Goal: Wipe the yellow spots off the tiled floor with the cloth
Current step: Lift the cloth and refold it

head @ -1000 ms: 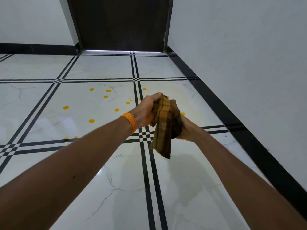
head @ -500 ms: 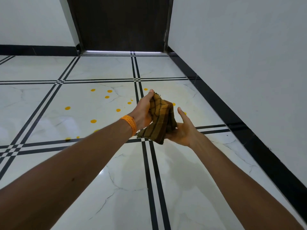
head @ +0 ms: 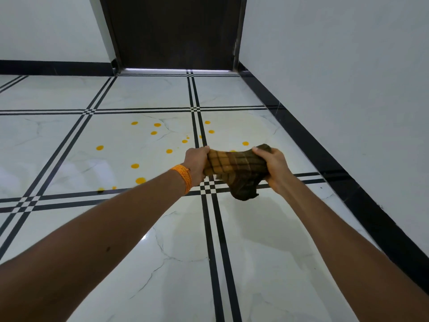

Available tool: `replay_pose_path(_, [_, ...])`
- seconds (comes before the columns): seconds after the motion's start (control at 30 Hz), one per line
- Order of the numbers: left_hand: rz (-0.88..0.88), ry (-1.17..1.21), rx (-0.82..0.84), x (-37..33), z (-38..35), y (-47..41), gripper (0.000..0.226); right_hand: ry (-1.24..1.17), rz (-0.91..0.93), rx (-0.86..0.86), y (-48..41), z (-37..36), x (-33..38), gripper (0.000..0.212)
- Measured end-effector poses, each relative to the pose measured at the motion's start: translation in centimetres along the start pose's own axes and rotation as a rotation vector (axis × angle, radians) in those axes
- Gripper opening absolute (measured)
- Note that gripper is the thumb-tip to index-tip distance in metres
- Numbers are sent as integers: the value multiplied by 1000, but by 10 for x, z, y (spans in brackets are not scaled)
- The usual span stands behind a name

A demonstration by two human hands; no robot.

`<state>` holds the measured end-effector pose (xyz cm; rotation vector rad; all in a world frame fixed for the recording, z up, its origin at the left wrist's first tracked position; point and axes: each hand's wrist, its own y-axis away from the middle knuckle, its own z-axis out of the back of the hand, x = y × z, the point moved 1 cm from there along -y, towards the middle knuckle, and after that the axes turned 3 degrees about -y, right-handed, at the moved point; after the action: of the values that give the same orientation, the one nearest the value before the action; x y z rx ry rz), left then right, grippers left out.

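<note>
A brown and yellow checked cloth [head: 234,170] is stretched in the air between both hands, with a loose corner hanging down. My left hand [head: 196,167], with an orange thread on the wrist, grips its left end. My right hand [head: 271,167] grips its right end. Several yellow spots [head: 135,165] dot the white tiled floor [head: 116,263] ahead and to the left of the hands, some beyond the cloth near the black grout lines. The cloth is well above the floor and touches no spot.
A white wall [head: 348,77] with a black skirting runs along the right side. A dark closed door [head: 176,31] stands at the far end. Black double lines [head: 216,228] cross the floor under my arms.
The hands have pulled apart, the right one moving right, and the bunched cloth has been drawn out sideways between them.
</note>
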<state>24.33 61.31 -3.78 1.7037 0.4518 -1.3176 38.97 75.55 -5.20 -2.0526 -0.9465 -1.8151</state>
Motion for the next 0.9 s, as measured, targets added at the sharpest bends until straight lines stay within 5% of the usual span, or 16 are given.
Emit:
replay_pose_path(0.17, [19,10,-77,0,3,-3,26,75,-10,35,6,8,-9,72])
replay_pose_path(0.27, [-68,19,-25,-10,10,-7,26,36,24,149,7,15,2,54])
replay_pose_path(0.4, [-156,26,115,-17,19,-11,59,167,70,279,3,25,17,39])
replay_pose_path(0.57, [-267,-136,273,-24,22,-10,34,407,191,251,3,31,35,46])
replay_pose_path(0.7, [-372,-396,209,-25,22,-10,43,476,180,237,3,36,41,63])
replay_pose_path(0.9, [-603,-884,149,-28,13,-7,57,788,330,12,-1,37,31,41])
